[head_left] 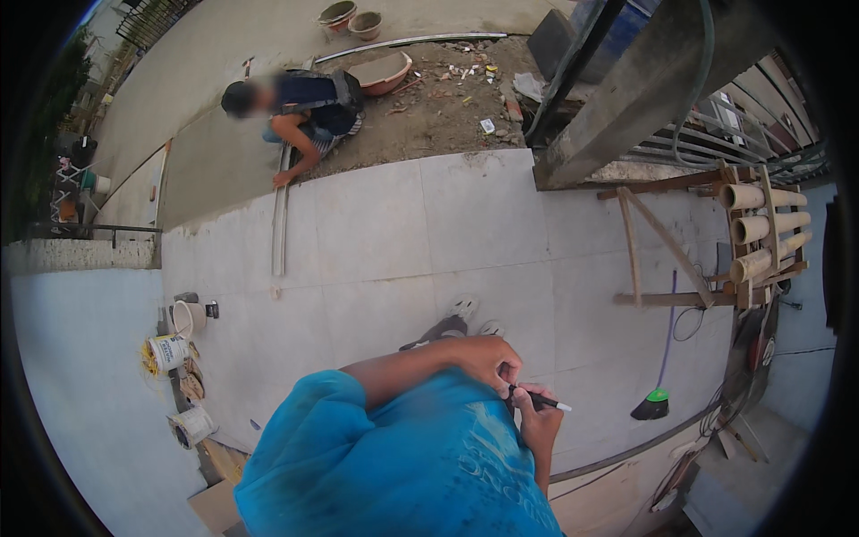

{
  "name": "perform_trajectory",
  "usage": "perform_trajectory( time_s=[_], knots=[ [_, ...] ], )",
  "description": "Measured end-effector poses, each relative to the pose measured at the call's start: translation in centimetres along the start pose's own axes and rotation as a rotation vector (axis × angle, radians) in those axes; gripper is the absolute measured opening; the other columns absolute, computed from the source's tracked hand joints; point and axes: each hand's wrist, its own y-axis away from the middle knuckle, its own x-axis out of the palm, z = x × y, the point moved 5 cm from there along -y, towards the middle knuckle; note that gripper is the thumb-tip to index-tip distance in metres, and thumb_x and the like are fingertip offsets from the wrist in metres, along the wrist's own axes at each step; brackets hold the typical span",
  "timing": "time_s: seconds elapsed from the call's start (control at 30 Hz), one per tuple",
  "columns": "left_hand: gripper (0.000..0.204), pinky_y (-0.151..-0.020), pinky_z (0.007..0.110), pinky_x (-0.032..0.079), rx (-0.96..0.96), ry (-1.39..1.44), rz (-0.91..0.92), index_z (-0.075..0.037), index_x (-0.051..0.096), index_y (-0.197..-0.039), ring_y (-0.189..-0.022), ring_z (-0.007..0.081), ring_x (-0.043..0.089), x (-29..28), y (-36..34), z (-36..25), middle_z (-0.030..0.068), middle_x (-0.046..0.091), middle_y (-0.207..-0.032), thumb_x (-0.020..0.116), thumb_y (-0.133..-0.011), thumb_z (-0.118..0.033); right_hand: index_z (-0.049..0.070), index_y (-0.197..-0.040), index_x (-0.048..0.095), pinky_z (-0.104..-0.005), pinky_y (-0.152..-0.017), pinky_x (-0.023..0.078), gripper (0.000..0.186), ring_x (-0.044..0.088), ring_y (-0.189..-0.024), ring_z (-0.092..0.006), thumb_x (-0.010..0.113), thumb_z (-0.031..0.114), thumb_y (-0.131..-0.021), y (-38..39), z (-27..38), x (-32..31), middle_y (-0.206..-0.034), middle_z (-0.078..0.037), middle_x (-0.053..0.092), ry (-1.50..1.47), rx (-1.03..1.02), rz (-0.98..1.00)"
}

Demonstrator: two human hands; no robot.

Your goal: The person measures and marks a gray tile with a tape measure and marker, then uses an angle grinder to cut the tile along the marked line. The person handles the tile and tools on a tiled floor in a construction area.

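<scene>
In front of my blue shirt (pixel 376 447), my left hand (pixel 485 362) is closed at one end of a slim black pen-like tool (pixel 544 399) with a whitish tip. My right hand (pixel 537 425) is closed on the same tool, just below and to the right of my left hand, with the pale tip sticking out past it. The fine detail between my fingertips is too small to make out. My shoes (pixel 463 307) stand on pale large floor tiles (pixel 376 215) beyond my hands.
A co-worker (pixel 313 121) crouches upper left, hand on a long metal bar (pixel 278 233), near wet screed (pixel 206 179) and a basin (pixel 380 72). Buckets (pixel 168 353) line the left. Right are a concrete post (pixel 608 125), wooden frame with tubes (pixel 756 228) and broom (pixel 651 403).
</scene>
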Motion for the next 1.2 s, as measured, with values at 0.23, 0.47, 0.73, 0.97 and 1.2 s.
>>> perform_trajectory(
  time_s=[0.23,0.47,0.73,0.97,1.2],
  knots=[
    [0.036,-0.079,0.036,0.053,-0.037,-0.013,-0.036,-0.008,0.074,-0.106,-0.094,0.0222,0.07,0.7,-0.4,1.4,0.0091,0.074,-0.101,0.073,-0.082,-0.035,-0.002,-0.097,0.073,-0.0279,-0.076,0.052,0.017,0.065,-0.082,-0.013,0.075,0.014,-0.09,-1.5,0.4,-1.7,-0.087,-0.007,0.071,0.083,-0.064,0.1],
    [0.039,-0.084,0.036,0.052,-0.038,-0.062,-0.028,-0.008,0.074,-0.107,-0.096,0.0233,0.069,2.6,-1.1,1.9,0.0093,0.074,-0.102,0.072,-0.085,-0.039,-0.004,-0.094,0.068,-0.0275,-0.069,0.054,0.014,0.066,-0.072,-0.0137,0.072,0.01,-0.092,-1.5,0.3,-3.0,-0.079,-0.01,0.07,0.069,-0.096,0.173],
    [0.033,-0.071,0.032,0.054,-0.081,-0.031,-0.117,-0.006,0.073,-0.096,-0.08,0.0179,0.071,3.1,-0.5,-0.6,0.0075,0.074,-0.088,0.077,-0.08,-0.035,-0.003,-0.096,0.066,-0.0272,-0.07,0.053,0.012,0.066,-0.072,-0.014,0.069,0.008,-0.094,-1.5,0.6,-3.5,-0.08,-0.01,0.07,-0.042,-0.052,0.268],
    [0.031,-0.069,0.034,0.053,-0.049,-0.05,-0.313,-0.006,0.073,-0.092,-0.079,0.0202,0.069,3.6,0.0,-2.8,0.0086,0.072,-0.084,0.079,-0.076,-0.032,-0.001,-0.093,0.062,-0.0262,-0.068,0.051,0.014,0.063,-0.07,-0.0136,0.068,0.011,-0.096,-2.2,0.9,-3.4,-0.079,-0.009,0.067,-0.047,-0.105,0.333],
    [0.031,-0.071,0.037,0.052,-0.027,-0.021,-0.449,-0.005,0.075,-0.094,-0.082,0.0232,0.069,3.9,0.2,-3.0,0.011,0.072,-0.089,0.079,-0.076,-0.03,-0.002,-0.092,0.062,-0.0271,-0.068,0.053,0.014,0.064,-0.071,-0.0135,0.069,0.01,-0.095,-2.3,1.9,-3.8,-0.08,-0.009,0.067,-0.056,-0.119,0.249]
  ],
)
